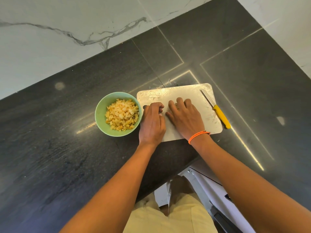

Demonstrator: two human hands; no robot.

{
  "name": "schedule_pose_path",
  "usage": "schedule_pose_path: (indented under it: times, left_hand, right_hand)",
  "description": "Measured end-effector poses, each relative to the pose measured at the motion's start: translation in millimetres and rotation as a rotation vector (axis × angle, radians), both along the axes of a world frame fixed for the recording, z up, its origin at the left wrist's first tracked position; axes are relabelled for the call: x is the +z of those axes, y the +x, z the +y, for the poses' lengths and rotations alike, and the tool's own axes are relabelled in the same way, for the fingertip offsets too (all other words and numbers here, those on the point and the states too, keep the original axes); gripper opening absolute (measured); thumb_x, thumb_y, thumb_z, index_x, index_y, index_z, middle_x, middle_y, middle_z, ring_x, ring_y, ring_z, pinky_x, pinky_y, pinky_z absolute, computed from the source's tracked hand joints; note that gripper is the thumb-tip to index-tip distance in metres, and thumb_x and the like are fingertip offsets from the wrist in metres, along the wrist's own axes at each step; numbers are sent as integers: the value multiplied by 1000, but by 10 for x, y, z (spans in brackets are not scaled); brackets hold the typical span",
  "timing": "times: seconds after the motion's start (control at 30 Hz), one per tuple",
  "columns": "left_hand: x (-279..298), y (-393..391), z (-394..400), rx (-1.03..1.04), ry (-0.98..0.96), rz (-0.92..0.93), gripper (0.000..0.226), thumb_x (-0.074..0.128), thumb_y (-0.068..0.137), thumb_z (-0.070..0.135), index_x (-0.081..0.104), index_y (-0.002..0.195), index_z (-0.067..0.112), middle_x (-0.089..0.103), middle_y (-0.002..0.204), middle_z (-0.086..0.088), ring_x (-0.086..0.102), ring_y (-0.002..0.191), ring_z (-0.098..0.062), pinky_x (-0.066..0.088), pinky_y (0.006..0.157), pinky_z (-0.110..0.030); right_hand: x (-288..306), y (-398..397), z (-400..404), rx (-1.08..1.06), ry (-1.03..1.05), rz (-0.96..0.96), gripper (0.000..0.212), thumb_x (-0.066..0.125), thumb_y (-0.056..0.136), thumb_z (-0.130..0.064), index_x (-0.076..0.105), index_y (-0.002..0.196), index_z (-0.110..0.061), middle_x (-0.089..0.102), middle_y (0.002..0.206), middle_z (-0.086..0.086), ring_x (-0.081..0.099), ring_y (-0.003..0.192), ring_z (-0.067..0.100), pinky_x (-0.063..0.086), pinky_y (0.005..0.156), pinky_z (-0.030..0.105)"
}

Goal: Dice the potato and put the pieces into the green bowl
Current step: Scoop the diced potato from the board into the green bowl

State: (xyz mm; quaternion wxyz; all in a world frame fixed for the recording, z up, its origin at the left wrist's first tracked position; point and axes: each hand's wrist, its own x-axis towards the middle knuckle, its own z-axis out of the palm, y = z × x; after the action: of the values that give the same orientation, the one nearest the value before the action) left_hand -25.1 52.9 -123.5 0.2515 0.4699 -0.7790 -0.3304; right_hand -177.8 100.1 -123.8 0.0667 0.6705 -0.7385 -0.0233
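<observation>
So the green bowl (117, 114) is round and smooth, matte mint colour, sitting on the dark speckled stone table (50, 148) just at 9 o'clock of the cutting board (188, 96), pretty much touching its edge. It's heaped with potato pieces (122, 115), little pale yellow cubes with some browner bits on the sides. The board is a white plastic rectangle with rounded corners, all scuffed and smeared with wet streaks. Left hand (152, 122) sits on the board's 9 o'clock edge right beside the bowl, fingers curled under at the tips; can't tell if it's pinching anything. Right hand (184, 116) lies palm down in the middle of the board, fingers curved and pointing to 11 o'clock, maybe cupped over something small, but what's under it is hidden. There's a braided orange bracelet (198, 135) on that wrist. The knife (216, 109) rests at the 3 o'clock edge of the board, thin blade on the board, chunky yellow handle hanging off onto the table, nobody touching it. Behind the table at 12 o'clock is a white marble-look wall (67, 22) with grey veins.
</observation>
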Motion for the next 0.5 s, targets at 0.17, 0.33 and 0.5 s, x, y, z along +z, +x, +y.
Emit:
schedule_pose_path:
  times: [0.17, 0.33, 0.5]
  left_hand:
    - [19, 10, 2, -6, 15, -5, 33, 46, 94, 6, 49, 124, 19, 60, 117, 1, 54, 113, -19, 55, 90, -41]
    - [30, 8, 3, -9, 14, -11, 33, 45, 93, 8, 49, 123, 20, 60, 116, 1, 53, 112, -19, 56, 87, -43]
    - [27, 6, -4, -6, 6, -15, 35, 49, 90, 6, 50, 122, 19, 61, 114, 0, 54, 109, -19, 57, 84, -43]
  right_hand:
    - [-10, -134, -83, 144, -36, -5, 13, 55, 99, -11, 50, 111, -11, 49, 98, 12, 42, 72, 23, 29, 54, 28]
    - [-14, -153, -97, 171, -35, 11, 16, 60, 92, -2, 49, 103, -8, 49, 89, 12, 44, 64, 22, 24, 49, 28]
    - [-39, -166, -91, 150, -54, -28, 9, 62, 95, -4, 53, 96, -5, 51, 83, 13, 47, 63, 25, 25, 47, 29]
